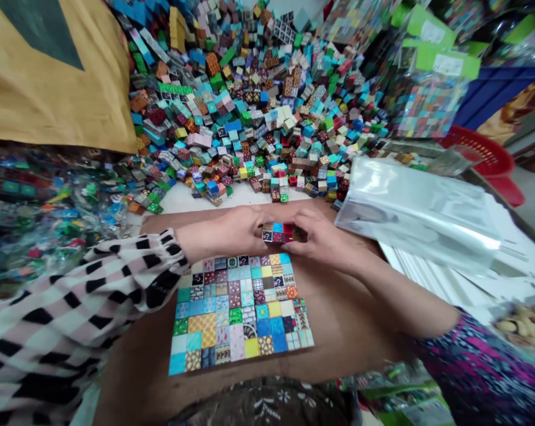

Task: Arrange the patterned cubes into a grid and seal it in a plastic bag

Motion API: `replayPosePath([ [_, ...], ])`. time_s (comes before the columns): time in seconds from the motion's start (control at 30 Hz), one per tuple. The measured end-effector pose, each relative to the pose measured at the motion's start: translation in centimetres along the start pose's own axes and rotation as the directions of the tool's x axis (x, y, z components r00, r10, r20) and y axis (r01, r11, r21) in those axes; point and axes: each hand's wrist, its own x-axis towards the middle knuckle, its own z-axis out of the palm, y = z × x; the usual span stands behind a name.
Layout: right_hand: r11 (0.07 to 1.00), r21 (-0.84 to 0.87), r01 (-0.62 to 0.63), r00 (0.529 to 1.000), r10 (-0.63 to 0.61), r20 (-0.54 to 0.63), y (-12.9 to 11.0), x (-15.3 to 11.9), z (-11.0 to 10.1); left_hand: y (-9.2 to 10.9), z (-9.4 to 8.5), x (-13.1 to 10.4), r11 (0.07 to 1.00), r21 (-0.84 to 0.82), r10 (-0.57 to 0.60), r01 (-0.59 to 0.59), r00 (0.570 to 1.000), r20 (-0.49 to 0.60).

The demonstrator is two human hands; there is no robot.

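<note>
A small group of printed cube blocks (pixel 276 232) sits between my two hands, just above the far edge of a mosaic of patterned blocks. My left hand (pixel 232 231) closes on its left end with thumb and fingers. From the other side, my right hand (pixel 323 236) pinches the right end, by a red block. The mosaic (pixel 241 313) forms a flat, nearly rectangular sheet of colourful squares lying on a brown board (pixel 338 331). Its upper left edge is partly behind my left wrist.
A large heap of loose blocks (pixel 250 118) spreads behind the board. Clear plastic sleeves (pixel 418 207) lie on white cards (pixel 427 272) at right. Bagged blocks (pixel 427 100), a blue bin (pixel 493 94) and a red basket (pixel 480 151) stand farther back. A yellow sack (pixel 63 89) is at upper left.
</note>
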Motion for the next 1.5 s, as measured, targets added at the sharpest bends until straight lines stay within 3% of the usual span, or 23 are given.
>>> replayPosePath([
  [0.1, 1.0, 0.004, -0.027, 0.996, 0.027, 0.088, -1.5, -2.0, -1.0, 1.5, -0.7, -1.9, 0.998, 0.056, -0.043, 0.036, 0.99, 0.132],
  [0.23, 0.997, 0.073, -0.032, 0.981, 0.017, 0.191, -2.7, -4.1, -1.2, 2.3, -0.6, -4.4, 0.952, 0.245, -0.223, 0.184, 0.965, 0.139],
  [0.33, 0.991, 0.135, -0.005, 0.967, -0.03, 0.254, -2.9, -4.7, -0.9, 2.2, 0.2, -5.7, 0.898, 0.355, -0.342, 0.26, 0.92, 0.193],
  [0.47, 0.988, 0.153, 0.002, 0.949, -0.05, 0.312, -3.4, -4.7, -0.4, 2.3, 1.2, -6.4, 0.839, 0.435, -0.454, 0.328, 0.862, 0.225],
  [0.6, 0.984, 0.173, 0.043, 0.938, -0.099, 0.333, -3.8, -4.7, -0.3, 2.3, 1.6, -6.4, 0.831, 0.446, -0.46, 0.332, 0.861, 0.216],
  [0.7, 0.977, 0.205, 0.053, 0.946, -0.115, 0.303, -3.6, -5.1, -0.5, 2.2, 1.6, -6.5, 0.831, 0.454, -0.451, 0.322, 0.868, 0.209],
  [0.9, 0.987, 0.158, -0.008, 0.988, -0.017, 0.154, -2.9, -7.3, -0.8, 2.2, 1.7, -7.0, 0.845, 0.469, -0.387, 0.256, 0.899, 0.205],
  [1.03, 0.997, 0.078, -0.02, 0.984, 0.005, 0.18, -3.4, -9.3, 1.1, 2.1, 2.3, -7.4, 0.845, 0.499, -0.322, 0.193, 0.928, 0.186],
  [1.1, 0.995, 0.103, -0.02, 0.991, 0.006, 0.135, -4.0, -10.2, 2.6, 2.0, 2.5, -7.7, 0.832, 0.512, -0.337, 0.215, 0.928, 0.157],
  [1.2, 0.974, 0.208, -0.092, 0.994, 0.103, -0.042, -4.9, -11.2, 5.0, 1.7, 2.7, -8.8, 0.829, 0.485, -0.351, 0.278, 0.934, 0.064],
  [1.3, 0.926, 0.316, -0.206, 0.953, 0.263, -0.151, -5.4, -11.8, 7.4, 1.6, 3.3, -10.8, 0.842, 0.406, -0.306, 0.355, 0.935, -0.182],
  [1.33, 0.911, 0.333, -0.242, 0.938, 0.307, -0.159, -5.5, -12.0, 8.1, 1.5, 3.8, -11.6, 0.848, 0.364, -0.286, 0.386, 0.911, -0.299],
  [1.4, 0.891, 0.344, -0.297, 0.918, 0.365, -0.153, -5.4, -12.1, 9.4, 1.5, 5.1, -13.3, 0.852, 0.239, -0.3, 0.466, 0.808, -0.507],
  [1.5, 0.876, 0.365, -0.316, 0.913, 0.385, -0.134, -5.2, -12.0, 10.7, 1.3, 7.8, -15.3, 0.806, -0.053, -0.468, 0.59, 0.578, -0.668],
])
